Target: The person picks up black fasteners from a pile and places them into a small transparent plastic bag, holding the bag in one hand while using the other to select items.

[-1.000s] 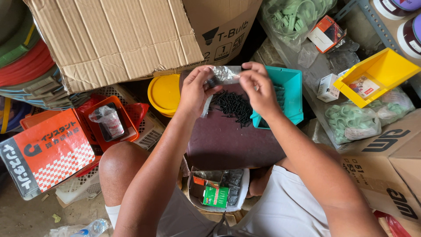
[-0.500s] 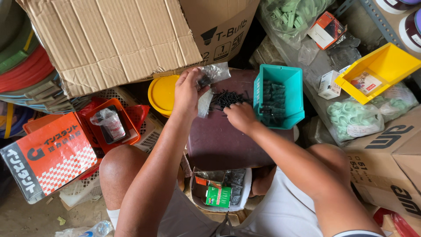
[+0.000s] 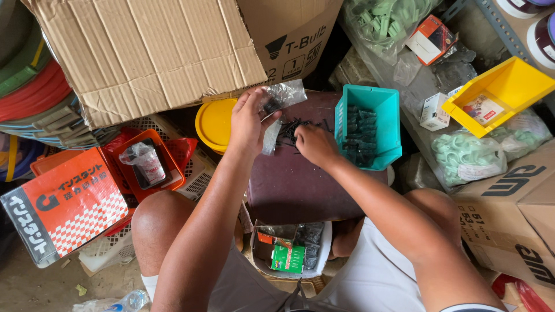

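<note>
Left hand's grip (image 3: 248, 118) pinches clear bag (image 3: 281, 95); black screws (image 3: 292, 130) lie just below.

Dark maroon surface between the knees, with small parts lying on it

The maroon surface (image 3: 295, 188) is a flat, dark board or lid. A loose pile of small black screws (image 3: 291, 130) lies at its far edge. A teal bin (image 3: 378, 104) holding packets of dark parts sits on its far right corner, partly overhanging. The near half of the board is bare.
</note>
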